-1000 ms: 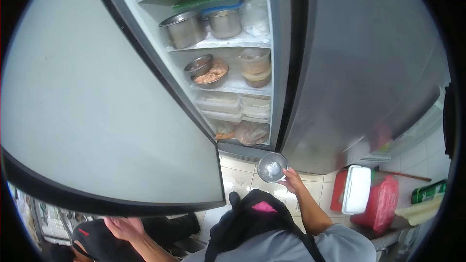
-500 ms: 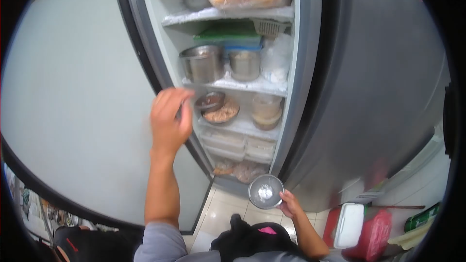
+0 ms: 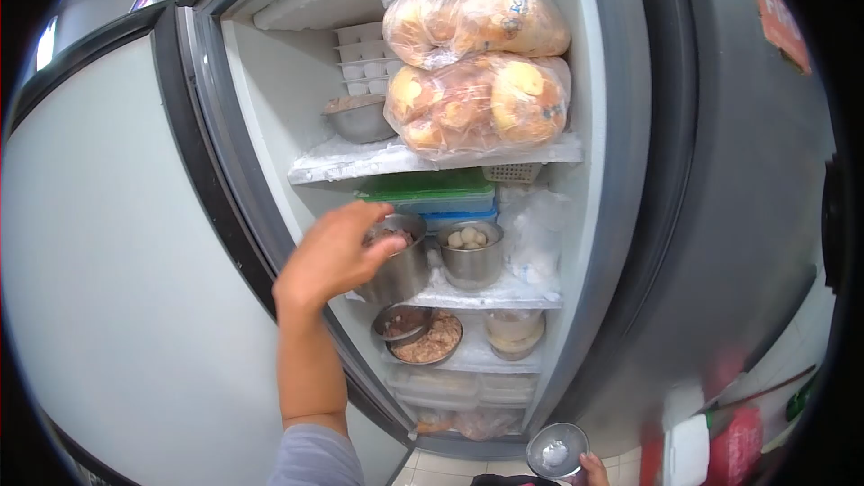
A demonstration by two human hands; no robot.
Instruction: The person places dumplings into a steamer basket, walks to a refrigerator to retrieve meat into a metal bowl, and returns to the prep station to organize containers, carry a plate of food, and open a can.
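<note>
My left hand is at the large steel pot on the middle shelf of the open freezer. Its thumb and fingers are apart over the pot's top, where some dark food shows; contact with the rim is hard to judge. At the bottom, my right hand grips the edge of a round metal bowl with a whitish patch inside. A smaller steel pot holding pale round pieces stands right of the large one.
Bagged round food fills the top shelf beside a frosty bowl. Lower down are a bowl of minced food and stacked tubs. The freezer door stands open at left; a white-lidded box is at lower right.
My left hand has risen from low at the left, past the door, to the large pot. The view has tilted up, showing the top shelf. My right hand still holds the bowl.
</note>
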